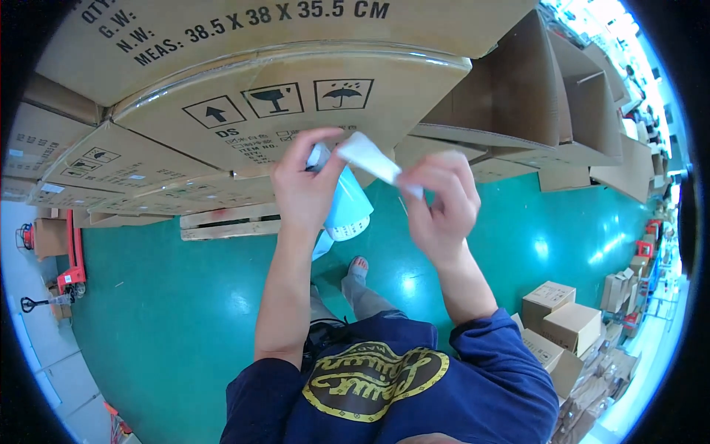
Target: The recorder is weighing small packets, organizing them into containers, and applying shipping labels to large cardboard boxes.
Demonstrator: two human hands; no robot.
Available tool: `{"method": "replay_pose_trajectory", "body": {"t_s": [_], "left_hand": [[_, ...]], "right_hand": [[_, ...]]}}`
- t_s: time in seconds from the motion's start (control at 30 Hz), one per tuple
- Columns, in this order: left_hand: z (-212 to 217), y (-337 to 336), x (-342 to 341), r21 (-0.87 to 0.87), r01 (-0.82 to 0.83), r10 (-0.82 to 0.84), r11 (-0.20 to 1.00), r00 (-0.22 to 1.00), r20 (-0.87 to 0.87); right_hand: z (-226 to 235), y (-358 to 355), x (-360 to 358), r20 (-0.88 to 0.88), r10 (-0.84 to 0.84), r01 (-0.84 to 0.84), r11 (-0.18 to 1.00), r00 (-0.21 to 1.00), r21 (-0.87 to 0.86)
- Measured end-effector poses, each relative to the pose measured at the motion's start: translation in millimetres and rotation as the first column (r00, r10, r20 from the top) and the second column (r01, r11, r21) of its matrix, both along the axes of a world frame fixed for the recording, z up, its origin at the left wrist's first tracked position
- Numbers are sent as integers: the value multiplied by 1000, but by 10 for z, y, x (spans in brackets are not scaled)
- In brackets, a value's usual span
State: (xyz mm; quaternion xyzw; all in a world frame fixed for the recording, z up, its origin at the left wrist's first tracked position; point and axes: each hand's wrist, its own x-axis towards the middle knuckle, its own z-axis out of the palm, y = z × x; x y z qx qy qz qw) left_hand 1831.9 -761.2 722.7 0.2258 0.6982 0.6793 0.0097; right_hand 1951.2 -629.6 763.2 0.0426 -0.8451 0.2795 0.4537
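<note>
My left hand (302,189) is closed round a light-blue roll (350,201) that looks like label backing. Small dark marks run along the roll's pale lower edge, and a loose blue tail hangs below it. Between my hands stretches a white strip (367,157), slightly blurred. Its right end is pinched in the fingers of my right hand (446,203). Both hands are raised in front of a large brown carton (414,81) printed with handling symbols. The inner side of the roll and part of my left fingers' grip are hidden.
More sealed cartons (133,159) are stacked at the left, above a wooden pallet (231,226). Open cartons (510,81) stand at the upper right. A red pallet jack (72,259) is far left. Several smaller boxes (571,325) lie right on the green floor (185,311).
</note>
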Motion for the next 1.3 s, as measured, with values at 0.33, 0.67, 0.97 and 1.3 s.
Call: {"method": "replay_pose_trajectory", "body": {"t_s": [0.33,0.67,0.97,1.3], "left_hand": [[113,188,21,28,404,-401,915,894,199],[84,442,-17,-108,62,-54,992,995,78],[52,530,2,-84,-68,68,994,998,-3],[-21,598,-50,-147,-213,185,966,966,-183]], "right_hand": [[171,421,-165,93,95,-1,707,991,-707],[105,504,-453,103,-22,77,823,994,-563],[-17,565,-541,-35,-132,113,935,991,-337],[-56,523,-570,-60,-193,168,943,979,-289]]}}
